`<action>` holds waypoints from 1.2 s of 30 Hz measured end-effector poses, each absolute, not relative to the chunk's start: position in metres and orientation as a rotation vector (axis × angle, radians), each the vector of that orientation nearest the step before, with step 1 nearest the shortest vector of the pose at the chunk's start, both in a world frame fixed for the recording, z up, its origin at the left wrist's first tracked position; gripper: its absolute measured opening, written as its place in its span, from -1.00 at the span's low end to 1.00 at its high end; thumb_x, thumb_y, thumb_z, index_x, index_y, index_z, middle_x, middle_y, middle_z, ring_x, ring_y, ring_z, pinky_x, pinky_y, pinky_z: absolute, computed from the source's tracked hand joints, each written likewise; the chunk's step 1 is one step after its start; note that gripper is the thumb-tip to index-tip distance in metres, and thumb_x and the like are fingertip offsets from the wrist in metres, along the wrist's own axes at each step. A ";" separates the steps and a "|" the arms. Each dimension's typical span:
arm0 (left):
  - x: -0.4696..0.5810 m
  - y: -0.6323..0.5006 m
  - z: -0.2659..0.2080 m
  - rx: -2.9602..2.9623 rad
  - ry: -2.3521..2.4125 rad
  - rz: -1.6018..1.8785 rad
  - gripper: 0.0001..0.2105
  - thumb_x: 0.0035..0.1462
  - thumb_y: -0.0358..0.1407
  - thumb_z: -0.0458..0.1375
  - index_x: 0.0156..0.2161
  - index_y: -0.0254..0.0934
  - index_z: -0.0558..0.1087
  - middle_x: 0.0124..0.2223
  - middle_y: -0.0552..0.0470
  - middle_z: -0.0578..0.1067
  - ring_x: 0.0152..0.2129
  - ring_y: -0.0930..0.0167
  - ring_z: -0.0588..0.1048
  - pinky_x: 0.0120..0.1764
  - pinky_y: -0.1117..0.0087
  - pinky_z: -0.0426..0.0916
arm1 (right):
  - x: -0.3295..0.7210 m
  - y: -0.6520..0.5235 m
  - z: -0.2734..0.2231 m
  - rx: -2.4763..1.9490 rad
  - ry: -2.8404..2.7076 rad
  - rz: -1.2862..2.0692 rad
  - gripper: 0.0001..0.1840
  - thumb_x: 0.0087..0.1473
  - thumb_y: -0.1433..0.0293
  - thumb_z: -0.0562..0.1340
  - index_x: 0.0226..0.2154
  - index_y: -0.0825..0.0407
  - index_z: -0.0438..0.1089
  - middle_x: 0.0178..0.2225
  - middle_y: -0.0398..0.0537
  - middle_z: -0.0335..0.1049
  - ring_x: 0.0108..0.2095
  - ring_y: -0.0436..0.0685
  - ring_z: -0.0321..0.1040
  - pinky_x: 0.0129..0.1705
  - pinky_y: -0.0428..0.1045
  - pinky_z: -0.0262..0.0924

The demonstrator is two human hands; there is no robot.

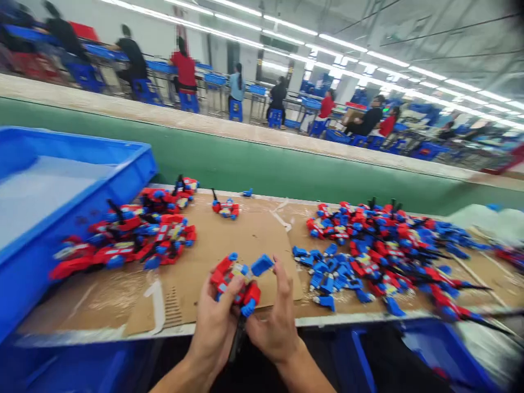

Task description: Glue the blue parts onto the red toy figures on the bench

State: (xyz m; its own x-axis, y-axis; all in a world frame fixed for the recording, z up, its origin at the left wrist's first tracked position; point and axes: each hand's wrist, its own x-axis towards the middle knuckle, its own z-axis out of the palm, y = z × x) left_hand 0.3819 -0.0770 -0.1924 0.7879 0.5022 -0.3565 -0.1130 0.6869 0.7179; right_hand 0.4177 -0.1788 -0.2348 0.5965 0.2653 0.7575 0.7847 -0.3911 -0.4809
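My left hand is closed around a red and blue toy robot figure, its thumb pressed over the front. The figure has a blue head, red arms and blue fists; a long black part hangs below it between my hands. My right hand is beside the figure, with a small blue plastic piece at its raised index fingertip. How the other right fingers grip this piece is hidden. Its thumb is close to the figure's lower side. Both hands are above the cardboard sheet at the bench's front edge.
Similar figures lie in a pile on the left, beside a big blue bin. More figures and loose blue pieces spread rightward. One figure lies ahead. A green ledge runs behind; people sit beyond it.
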 end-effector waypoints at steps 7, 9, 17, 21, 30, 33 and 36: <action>0.441 -0.070 -0.197 1.159 0.063 0.323 -0.49 0.10 0.02 0.29 0.10 -0.10 0.36 0.00 -0.01 0.48 -0.07 0.34 0.48 0.00 0.36 0.43 | 0.462 -0.217 -0.207 -1.883 -0.829 -0.922 -0.65 0.23 0.44 0.23 0.07 -0.03 0.31 -0.11 0.04 0.42 -0.10 0.14 0.41 -0.06 0.04 0.41; 0.477 -0.037 -0.191 1.603 -0.234 0.274 -0.47 0.21 0.10 0.08 0.16 -0.16 0.32 0.16 -0.13 0.38 0.13 0.19 0.34 0.20 0.11 0.25 | 0.486 -0.271 -0.196 -2.004 -0.671 -1.018 -0.69 0.20 0.44 0.26 0.01 -0.05 0.35 -0.12 0.02 0.43 -0.09 0.18 0.40 -0.02 0.09 0.36; 0.634 0.109 -0.163 3.168 -0.161 -0.245 -0.41 0.14 -0.05 0.13 0.20 -0.36 0.38 0.20 -0.47 0.33 0.21 -0.20 0.18 0.15 -0.31 0.04 | 0.603 -0.463 -0.178 -2.451 -0.194 -0.699 -0.86 -0.06 0.38 0.33 -0.35 0.03 0.50 -0.28 0.06 0.43 -0.33 0.18 0.39 -0.13 0.13 0.33; 0.652 0.117 -0.173 3.083 -0.258 -0.573 -0.36 -0.04 -0.11 0.30 0.15 -0.36 0.45 -0.03 -0.35 0.53 -0.14 0.00 0.50 -0.07 0.06 0.38 | 0.614 -0.487 -0.177 -2.443 -0.200 -0.464 -0.53 -0.22 0.36 0.39 -0.16 0.07 0.48 -0.16 0.09 0.45 -0.40 0.13 0.45 -0.30 0.07 0.41; 0.635 0.106 -0.144 3.076 -0.422 -0.605 -0.46 -0.33 -0.34 0.36 -0.09 -0.28 0.56 -0.14 -0.18 0.52 -0.31 0.18 0.49 -0.13 0.18 0.36 | 0.518 -0.364 -0.205 -2.485 -0.401 -0.817 -0.66 0.25 0.37 0.11 0.07 0.02 0.31 -0.06 0.12 0.39 -0.14 0.21 0.39 -0.09 0.12 0.34; 0.578 0.110 -0.100 2.908 -0.563 -0.099 -0.51 -0.18 -0.25 0.30 -0.05 -0.30 0.47 0.04 -0.18 0.41 -0.25 0.25 0.48 -0.09 0.23 0.36 | 0.536 -0.304 -0.215 -2.722 -0.994 -0.144 -0.69 0.19 0.47 0.18 -0.01 -0.01 0.42 0.00 0.09 0.43 0.00 0.31 0.32 0.06 0.22 0.26; 0.479 0.108 -0.080 2.432 -0.547 0.303 -0.48 -0.06 -0.26 0.28 0.06 -0.22 0.34 0.10 -0.09 0.38 -0.02 0.22 0.42 0.04 0.23 0.34 | 0.576 -0.272 -0.220 -2.748 -1.141 0.090 -0.66 0.07 0.53 0.28 -0.06 0.06 0.47 -0.12 0.11 0.51 -0.08 0.35 0.36 -0.02 0.21 0.28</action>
